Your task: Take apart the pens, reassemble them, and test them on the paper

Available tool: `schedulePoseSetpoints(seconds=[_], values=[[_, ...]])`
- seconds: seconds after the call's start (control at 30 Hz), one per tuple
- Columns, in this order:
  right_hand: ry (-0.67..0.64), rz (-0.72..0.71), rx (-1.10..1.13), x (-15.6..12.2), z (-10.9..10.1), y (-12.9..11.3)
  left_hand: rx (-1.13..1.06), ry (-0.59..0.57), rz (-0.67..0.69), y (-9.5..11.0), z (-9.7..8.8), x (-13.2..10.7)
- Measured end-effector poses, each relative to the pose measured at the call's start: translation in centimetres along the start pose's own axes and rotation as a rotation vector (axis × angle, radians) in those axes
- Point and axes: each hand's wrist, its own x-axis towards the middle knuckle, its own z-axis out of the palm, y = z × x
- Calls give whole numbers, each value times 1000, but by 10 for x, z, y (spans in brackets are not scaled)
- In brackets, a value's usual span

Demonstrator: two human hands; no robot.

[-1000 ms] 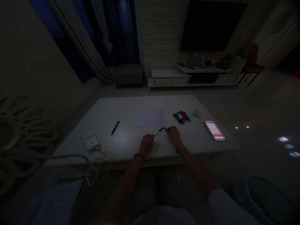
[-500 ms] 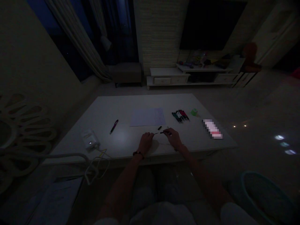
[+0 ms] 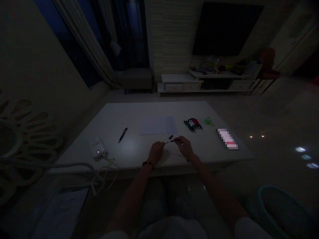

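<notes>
My left hand [image 3: 156, 151] is closed, pinching a thin rod that looks like a pen refill [image 3: 167, 142], which points to the right. In the fingers of my right hand [image 3: 185, 148] is a dark pen barrel [image 3: 172, 141], its end close to the refill's tip. Whether the two touch is too dim to tell. A short black pen part [image 3: 170, 136] lies on the white table [image 3: 134, 152] just beyond the hands. Farther off is a sheet of paper [image 3: 156, 125], with faint lines of writing along its right side.
Right of the paper lie several pens [image 3: 193, 124], a green object [image 3: 207, 120] and a phone [image 3: 227, 138]. To the left are a single pen [image 3: 123, 135] and a white box [image 3: 98, 148] with cables [image 3: 109, 166]. A teal-rimmed bin [image 3: 260, 196] stands at lower right.
The view has shifted slightly, so everything sits a little lower and to the right. Both hands keep nearly the same pose, with the refill and barrel still held end to end.
</notes>
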Motion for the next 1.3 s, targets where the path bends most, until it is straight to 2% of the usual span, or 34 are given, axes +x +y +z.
schedulePoseSetpoints(seconds=[0.1, 0.23, 0.43, 0.6, 0.7, 0.87, 0.97, 1.13, 1.3], values=[[-73, -19, -3, 1, 4, 1, -6, -4, 1, 0, 1, 0], [-143, 6, 6, 2, 21, 3, -77, -6, 16, 0, 3, 1], [-82, 250, 107, 5, 44, 8, -116, 36, 18, -2, 6, 0], [-119, 354, 226, 4, 43, 8, -92, -1, 10, -2, 6, 0], [-156, 360, 210, 3, 40, 2, -93, -12, 5, -2, 5, 0], [-141, 342, 69, 5, 40, -5, -74, -8, 66, -3, 4, 0], [-156, 274, -52, 8, 40, -6, -53, -3, 55, -3, 5, 0], [-260, 111, -49, 6, 33, -3, -69, -9, 31, -2, 5, 1], [-277, 176, -55, 3, 34, 0, -86, -3, 55, -1, 4, 1]])
